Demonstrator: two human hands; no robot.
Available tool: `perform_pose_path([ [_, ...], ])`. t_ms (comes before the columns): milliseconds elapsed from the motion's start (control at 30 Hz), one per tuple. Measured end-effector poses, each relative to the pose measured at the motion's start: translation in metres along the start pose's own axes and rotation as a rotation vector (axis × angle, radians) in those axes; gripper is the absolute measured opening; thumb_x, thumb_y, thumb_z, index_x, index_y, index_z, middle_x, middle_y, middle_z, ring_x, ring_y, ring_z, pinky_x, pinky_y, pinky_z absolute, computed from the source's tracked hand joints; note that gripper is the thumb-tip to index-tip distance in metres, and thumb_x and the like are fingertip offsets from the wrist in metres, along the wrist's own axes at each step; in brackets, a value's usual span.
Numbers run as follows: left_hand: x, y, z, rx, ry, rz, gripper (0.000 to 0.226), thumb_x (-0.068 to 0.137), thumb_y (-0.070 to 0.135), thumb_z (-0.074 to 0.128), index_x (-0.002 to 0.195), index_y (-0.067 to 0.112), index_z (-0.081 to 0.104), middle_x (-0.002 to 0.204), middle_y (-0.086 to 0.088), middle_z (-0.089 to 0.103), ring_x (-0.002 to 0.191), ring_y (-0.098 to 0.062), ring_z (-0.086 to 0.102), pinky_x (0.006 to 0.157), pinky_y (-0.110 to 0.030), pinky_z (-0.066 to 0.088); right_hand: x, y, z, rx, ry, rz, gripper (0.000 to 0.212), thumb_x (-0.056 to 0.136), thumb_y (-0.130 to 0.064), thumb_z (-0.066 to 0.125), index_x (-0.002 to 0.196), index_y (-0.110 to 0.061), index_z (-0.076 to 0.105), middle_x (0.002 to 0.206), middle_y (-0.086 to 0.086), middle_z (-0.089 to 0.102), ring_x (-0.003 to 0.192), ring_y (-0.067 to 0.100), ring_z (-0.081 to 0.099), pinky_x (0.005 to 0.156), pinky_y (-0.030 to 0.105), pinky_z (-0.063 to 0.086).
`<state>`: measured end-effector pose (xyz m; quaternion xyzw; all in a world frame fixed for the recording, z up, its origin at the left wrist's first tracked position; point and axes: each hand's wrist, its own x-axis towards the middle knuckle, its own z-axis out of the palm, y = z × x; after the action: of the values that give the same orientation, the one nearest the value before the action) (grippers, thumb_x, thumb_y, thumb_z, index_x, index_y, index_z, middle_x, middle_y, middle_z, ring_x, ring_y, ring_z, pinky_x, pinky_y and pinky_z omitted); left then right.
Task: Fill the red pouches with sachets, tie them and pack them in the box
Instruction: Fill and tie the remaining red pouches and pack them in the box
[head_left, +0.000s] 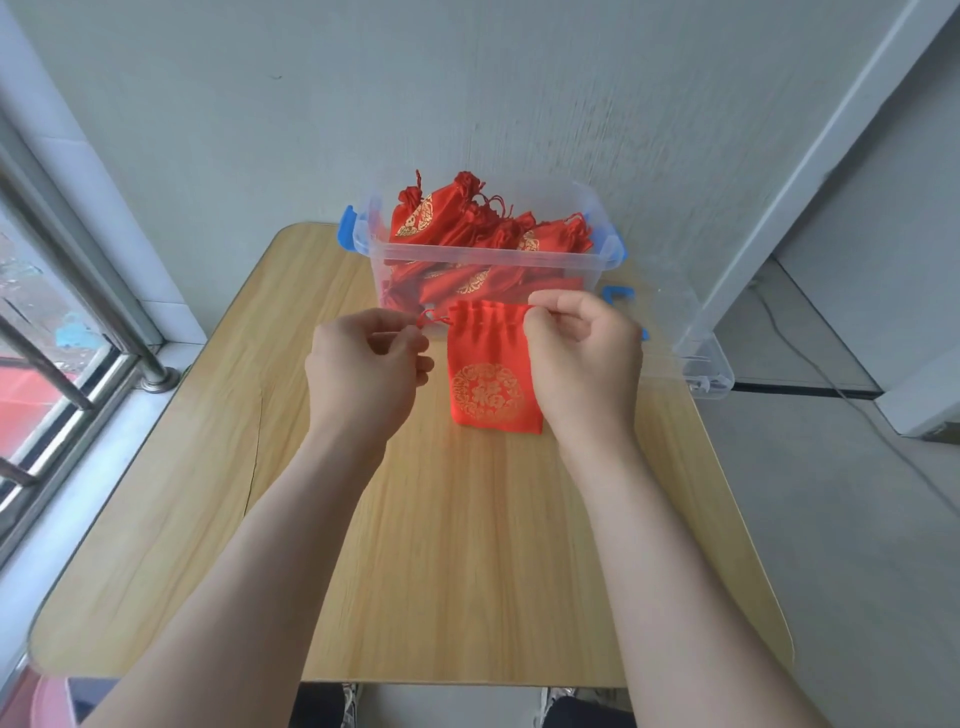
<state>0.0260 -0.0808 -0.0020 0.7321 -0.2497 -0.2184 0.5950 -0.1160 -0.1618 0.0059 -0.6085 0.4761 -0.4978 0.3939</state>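
A person is holding a red pouch (488, 374) with a gold emblem at a wooden table (467, 545), just in front of a clear box (467, 255). The left hand (363, 358) is pinching the drawstring (431, 318) loop at the pouch's left edge. The right hand (582, 353) is pinching the gathered top right corner, probably the other cord, though its fingers are hiding it. Gripping opposite sides is setting up an outward pull to cinch the mouth. Tied pouches (431, 218) are already filling the box.
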Motion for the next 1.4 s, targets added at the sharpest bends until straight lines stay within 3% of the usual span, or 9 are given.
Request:
perform_pose_path([
  [167, 0.0, 0.003, 0.002, -0.152, 0.011, -0.044, 0.023, 0.099, 0.005, 0.066, 0.099, 0.02, 0.082, 0.087, 0.001, 0.082, 0.081, -0.015, 0.08, 0.086, -0.036, 0.066, 0.0, -0.004, 0.001, 0.344, 0.053, 0.227, 0.008, 0.099, -0.015, 0.076, 0.104, -0.019, 0.08, 0.092, -0.004, 0.083, 0.092, 0.009, 0.079, 0.089, 0.032, 0.062],
  [267, -0.001, 0.006, 0.004, -0.302, 0.042, -0.086, 0.02, 0.099, 0.005, 0.067, 0.101, 0.017, 0.082, 0.092, -0.004, 0.082, 0.088, -0.019, 0.081, 0.085, -0.033, 0.066, 0.0, -0.006, 0.004, 0.576, 0.037, 0.412, 0.034, 0.098, -0.006, 0.074, 0.129, -0.017, 0.067, 0.1, 0.004, 0.083, 0.104, 0.017, 0.079, 0.1, 0.041, 0.06],
  [333, -0.001, 0.008, 0.005, -0.418, 0.073, -0.117, 0.018, 0.101, 0.004, 0.065, 0.104, 0.013, 0.081, 0.094, -0.008, 0.082, 0.091, -0.022, 0.081, 0.082, -0.03, 0.065, 0.001, -0.008, 0.005, 0.689, -0.025, 0.556, 0.039, 0.099, -0.007, 0.072, 0.137, -0.012, 0.065, 0.106, 0.002, 0.083, 0.106, 0.014, 0.078, 0.089, 0.034, 0.063],
  [433, 0.002, 0.009, 0.006, -0.622, 0.118, -0.162, 0.014, 0.106, 0.002, 0.06, 0.109, 0.004, 0.073, 0.091, -0.011, 0.077, 0.083, -0.023, 0.079, 0.081, -0.031, 0.065, 0.001, -0.006, 0.005, 0.754, -0.127, 0.663, 0.028, 0.106, -0.018, 0.064, 0.132, -0.013, 0.072, 0.118, -0.001, 0.081, 0.101, 0.011, 0.078, 0.073, 0.024, 0.06],
  [567, 0.006, 0.009, 0.01, -0.738, 0.123, -0.213, 0.016, 0.113, 0.007, 0.047, 0.122, 0.004, 0.059, 0.092, -0.01, 0.071, 0.074, -0.017, 0.076, 0.084, -0.034, 0.066, 0.0, -0.007, 0.003, 0.823, -0.131, 0.672, 0.024, 0.111, -0.025, 0.057, 0.129, -0.017, 0.07, 0.112, -0.005, 0.082, 0.101, 0.009, 0.078, 0.087, 0.029, 0.056],
  [700, 0.005, 0.011, 0.011, -0.866, 0.092, -0.282, 0.021, 0.115, 0.006, 0.037, 0.133, 0.003, 0.047, 0.115, -0.021, 0.076, 0.094, -0.027, 0.081, 0.093, -0.041, 0.065, 0.001, -0.005, 0.001, 0.803, -0.055, 0.686, 0.013, 0.109, -0.026, 0.062, 0.11, -0.02, 0.073, 0.117, -0.001, 0.081, 0.11, 0.016, 0.076, 0.101, 0.033, 0.056],
  [933, 0.006, 0.011, 0.012, -0.945, 0.127, -0.385, 0.036, 0.114, 0.001, 0.033, 0.149, 0.0, 0.04, 0.103, -0.017, 0.078, 0.086, -0.025, 0.081, 0.091, -0.049, 0.065, -0.002, -0.009, -0.007, 0.778, 0.203, 0.656, 0.025, 0.112, -0.028, 0.055, 0.113, -0.004, 0.064, 0.095, 0.012, 0.082, 0.086, 0.024, 0.082, 0.078, 0.037, 0.067],
  [1100, 0.008, 0.009, 0.02, -0.877, 0.15, -0.465, 0.034, 0.11, 0.002, 0.037, 0.14, 0.008, 0.053, 0.064, -0.001, 0.053, 0.048, -0.013, 0.044, 0.055, -0.029, 0.057, -0.005, -0.019, -0.002, 0.872, 0.188, 0.748, 0.033, 0.117, -0.024, 0.04, 0.091, -0.009, 0.052, 0.057, -0.001, 0.054, 0.065, 0.025, 0.079, 0.066, 0.041, 0.068],
  [1400, 0.013, 0.007, 0.015, -0.669, 0.083, -0.51, 0.023, 0.108, 0.003, 0.042, 0.107, 0.014, 0.061, 0.066, 0.0, 0.059, 0.039, -0.009, 0.031, 0.041, -0.021, 0.033, 0.002, 0.002, 0.001, 0.561, 0.012, 0.804, 0.024, 0.111, -0.024, 0.06, 0.093, -0.009, 0.064, 0.056, -0.006, 0.039, 0.038, 0.008, 0.028, 0.04, 0.024, 0.03],
])
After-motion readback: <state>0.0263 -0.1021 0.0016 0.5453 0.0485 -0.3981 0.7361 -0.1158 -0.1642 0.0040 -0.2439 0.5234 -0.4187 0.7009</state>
